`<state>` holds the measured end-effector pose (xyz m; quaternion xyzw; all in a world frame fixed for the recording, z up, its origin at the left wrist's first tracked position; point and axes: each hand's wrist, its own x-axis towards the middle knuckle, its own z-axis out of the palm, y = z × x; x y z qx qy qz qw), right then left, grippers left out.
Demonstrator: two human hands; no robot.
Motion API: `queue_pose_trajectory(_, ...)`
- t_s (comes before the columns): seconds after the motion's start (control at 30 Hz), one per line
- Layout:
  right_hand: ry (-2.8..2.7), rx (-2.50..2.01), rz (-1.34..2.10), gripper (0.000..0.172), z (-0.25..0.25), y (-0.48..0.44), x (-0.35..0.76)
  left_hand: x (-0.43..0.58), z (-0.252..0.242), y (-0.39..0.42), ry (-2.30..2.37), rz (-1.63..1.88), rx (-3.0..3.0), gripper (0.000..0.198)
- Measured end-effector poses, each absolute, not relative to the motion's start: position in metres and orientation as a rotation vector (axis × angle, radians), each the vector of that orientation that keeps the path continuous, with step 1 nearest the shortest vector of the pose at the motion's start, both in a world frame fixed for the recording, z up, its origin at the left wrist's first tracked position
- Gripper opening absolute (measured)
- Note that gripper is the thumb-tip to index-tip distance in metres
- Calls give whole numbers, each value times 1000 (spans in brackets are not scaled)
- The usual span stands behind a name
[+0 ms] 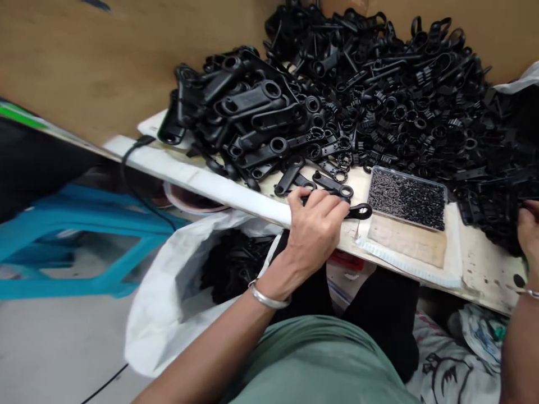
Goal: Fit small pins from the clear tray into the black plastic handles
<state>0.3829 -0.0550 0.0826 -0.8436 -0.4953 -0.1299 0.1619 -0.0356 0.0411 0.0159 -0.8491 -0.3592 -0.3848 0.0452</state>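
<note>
My left hand (318, 221) is closed around a black plastic arm-shaped part (360, 211), whose ring end sticks out to the right of my fingers. It is at the front edge of the worktable, beside a few similar parts, one of them a black arm with a ring end (332, 184). At the far right edge of the view, my right hand (529, 230) is partly cut off. Its fingers are curled against the pile of small black parts (475, 196), and what they grip is hidden.
A clear plastic box (406, 197) of tiny dark pieces sits on a cloth-like pad (408, 241). Larger black arms (252, 101) are heaped at the back left. Below the table edge hang a white sack (155, 314) with black parts inside and a blue plastic stool (105, 224).
</note>
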Motion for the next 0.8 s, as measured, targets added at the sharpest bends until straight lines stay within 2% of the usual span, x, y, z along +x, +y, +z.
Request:
queue_pose_trajectory(0.07,-1318,-2473,-464,40,80,-67,360,-31,22,35,-1016,-1202,-2635,21)
queue_pose_trajectory(0.13,-1373,-2391,-407,41,76,-71,331,-21,26,28,-912,-1153,-2770,23)
queue_pose_trajectory(0.3,-1738,-2062,-100,24,64,-43,264,9,28,25,-793,-754,-3224,23)
queue_pose_trajectory(0.4,-1905,-1956,-117,22,60,-23,246,12,30,31,-867,-628,-3354,20)
queue_pose_trajectory(0.53,-1956,-2137,-309,29,56,-8,244,2,32,35,-879,-619,-3460,20)
queue_pose_trajectory(0.8,-1977,-2304,-341,24,50,-2,245,-1,25,37,-838,-670,-3490,12)
